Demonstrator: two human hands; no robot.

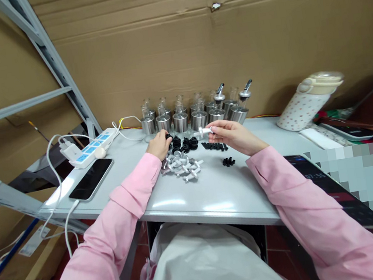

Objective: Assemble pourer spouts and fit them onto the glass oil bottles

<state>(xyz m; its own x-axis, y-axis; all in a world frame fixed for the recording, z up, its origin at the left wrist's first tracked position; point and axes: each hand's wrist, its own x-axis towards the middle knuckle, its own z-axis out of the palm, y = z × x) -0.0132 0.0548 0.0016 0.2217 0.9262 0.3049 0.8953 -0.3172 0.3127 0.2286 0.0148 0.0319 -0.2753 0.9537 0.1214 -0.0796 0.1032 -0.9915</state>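
Note:
My right hand [233, 134] holds a silver-grey pourer spout [205, 130] between thumb and fingers, just above the table. Its wider end points left. At the left edge of a cluster of black ribbed stoppers [186, 144], my left hand [159, 145] has its fingers bent around a black stopper [168, 138]; the fingertips are partly hidden. Loose silver-grey spouts [183, 164] lie in a heap in front of the stoppers. Below my right hand are a row of small black parts [214, 146] and a smaller group of black pieces [228, 162].
Glass-and-steel bottles [180, 121] stand in rows at the back, two with pourers fitted. To the left are a power strip [94, 148], cables and a phone [91, 179]. A dotted white flask [309, 102] and a tablet [334, 188] are on the right. Cardboard [158, 46] backs the table.

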